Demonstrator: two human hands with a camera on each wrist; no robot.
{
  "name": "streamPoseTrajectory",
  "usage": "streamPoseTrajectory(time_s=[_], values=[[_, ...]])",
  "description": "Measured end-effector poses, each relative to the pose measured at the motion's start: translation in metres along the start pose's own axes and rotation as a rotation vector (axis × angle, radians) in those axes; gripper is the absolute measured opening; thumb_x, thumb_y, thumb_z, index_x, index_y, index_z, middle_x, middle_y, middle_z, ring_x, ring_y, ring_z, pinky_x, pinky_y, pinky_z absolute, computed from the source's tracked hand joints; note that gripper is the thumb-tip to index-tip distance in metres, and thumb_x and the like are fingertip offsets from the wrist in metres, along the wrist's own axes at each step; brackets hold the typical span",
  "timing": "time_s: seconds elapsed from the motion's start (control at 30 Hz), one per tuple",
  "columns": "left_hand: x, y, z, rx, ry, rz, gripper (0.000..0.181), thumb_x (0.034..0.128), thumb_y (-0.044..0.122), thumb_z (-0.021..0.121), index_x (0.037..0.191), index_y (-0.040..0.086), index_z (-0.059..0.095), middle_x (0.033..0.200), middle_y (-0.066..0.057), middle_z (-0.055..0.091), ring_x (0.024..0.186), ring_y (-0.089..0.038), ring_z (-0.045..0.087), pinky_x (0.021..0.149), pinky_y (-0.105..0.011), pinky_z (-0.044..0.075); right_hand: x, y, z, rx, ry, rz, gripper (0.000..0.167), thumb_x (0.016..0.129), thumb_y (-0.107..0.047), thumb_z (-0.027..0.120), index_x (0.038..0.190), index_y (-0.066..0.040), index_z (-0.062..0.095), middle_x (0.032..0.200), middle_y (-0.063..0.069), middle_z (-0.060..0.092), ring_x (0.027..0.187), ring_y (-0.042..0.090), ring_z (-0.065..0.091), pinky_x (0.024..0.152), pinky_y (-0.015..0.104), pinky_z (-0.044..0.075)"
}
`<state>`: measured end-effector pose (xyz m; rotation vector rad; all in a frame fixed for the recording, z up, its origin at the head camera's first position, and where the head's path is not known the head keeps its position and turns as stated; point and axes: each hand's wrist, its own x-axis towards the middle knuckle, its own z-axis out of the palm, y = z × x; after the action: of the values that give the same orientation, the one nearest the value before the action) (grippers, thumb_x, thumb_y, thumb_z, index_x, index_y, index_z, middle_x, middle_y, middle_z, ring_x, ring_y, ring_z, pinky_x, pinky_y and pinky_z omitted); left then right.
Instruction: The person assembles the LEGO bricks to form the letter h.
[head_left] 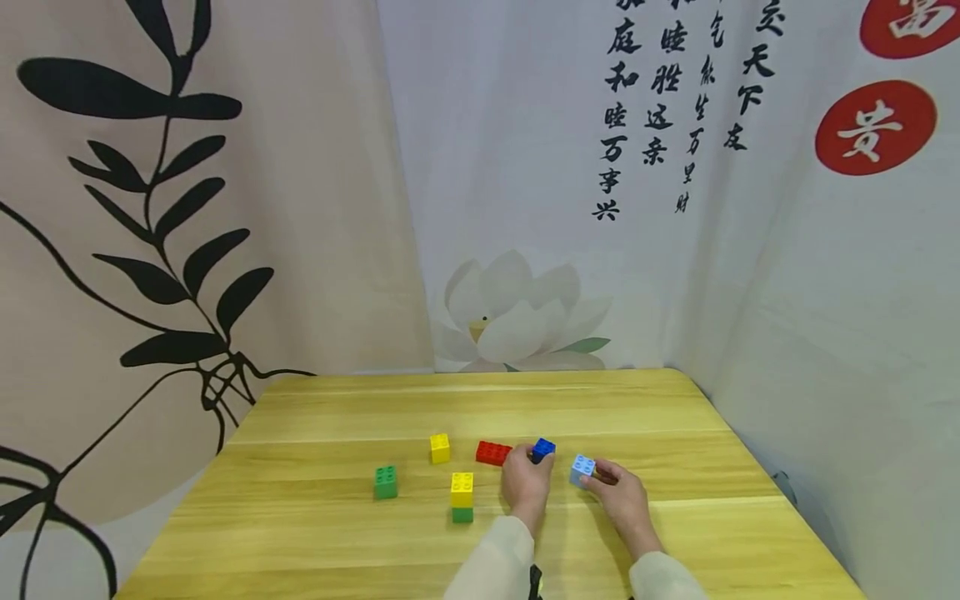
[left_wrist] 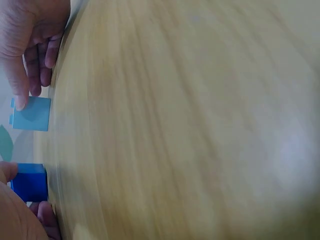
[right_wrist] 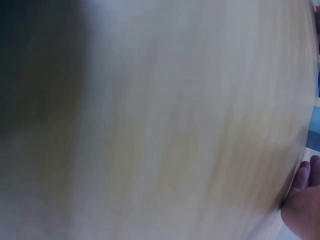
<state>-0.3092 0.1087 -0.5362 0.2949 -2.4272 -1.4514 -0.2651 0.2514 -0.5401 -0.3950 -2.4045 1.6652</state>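
fingers of the left hand (head_left: 527, 483) clamp a boxy dark-blue studded block (head_left: 544, 448) and those of the right hand (head_left: 622, 498) pinch a pale-blue studded block (head_left: 581, 468), near but apart, over a wood-grained table (head_left: 322, 542).

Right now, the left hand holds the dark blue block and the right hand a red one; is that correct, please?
Not red: in the head view, the right hand holds a light blue block. The left hand does hold the dark blue block.

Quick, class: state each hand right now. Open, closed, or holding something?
Left hand: closed, holding the dark blue block.
Right hand: closed, holding the light blue block.
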Motion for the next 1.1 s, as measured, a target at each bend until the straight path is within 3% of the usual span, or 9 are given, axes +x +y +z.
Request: streamPoseTrajectory(time_s=[0.37,0.57,0.83,1.1], values=[[-0.002,0.000,-0.019,-0.058,-0.091,0.076,0.030,0.0813,0.023,0.083,0.103,0.005,0.075,0.098,-0.008,0.072,0.088,-0.025,0.066,0.079,-0.045,0.055,0.000,0.003,-0.009,-0.064,-0.043,-0.035,0.049,0.089,-0.016,0.075,0.128,0.008,0.060,0.125,0.026,0.062,0.115,0.040,0.058,0.093,0.046,0.051],[-0.006,-0.001,-0.030,-0.080,-0.128,0.149,0.029,0.0811,0.021,0.083,0.104,0.006,0.075,0.092,-0.004,0.070,0.082,-0.018,0.063,0.073,-0.038,0.054,0.000,0.001,-0.011,-0.074,-0.094,-0.036,0.048,0.089,-0.015,0.075,0.128,0.008,0.060,0.127,0.026,0.061,0.118,0.040,0.057,0.096,0.046,0.049],[-0.012,0.001,-0.050,-0.172,-0.245,0.157,0.030,0.0822,0.022,0.083,0.106,0.005,0.075,0.095,-0.002,0.068,0.080,-0.013,0.057,0.067,-0.027,0.052,0.000,-0.001,-0.012,-0.104,-0.152,-0.055,0.047,0.087,-0.018,0.078,0.127,0.003,0.064,0.124,0.022,0.063,0.115,0.037,0.059,0.093,0.046,0.051],[-0.016,0.001,-0.063,-0.207,-0.325,0.193,0.032,0.0841,0.023,0.081,0.109,0.004,0.074,0.101,-0.004,0.069,0.082,-0.012,0.058,0.068,-0.026,0.053,0.001,-0.002,-0.012,-0.127,-0.229,-0.080,0.044,0.086,-0.021,0.079,0.125,-0.005,0.068,0.129,0.021,0.061,0.119,0.040,0.056,0.095,0.052,0.048]])
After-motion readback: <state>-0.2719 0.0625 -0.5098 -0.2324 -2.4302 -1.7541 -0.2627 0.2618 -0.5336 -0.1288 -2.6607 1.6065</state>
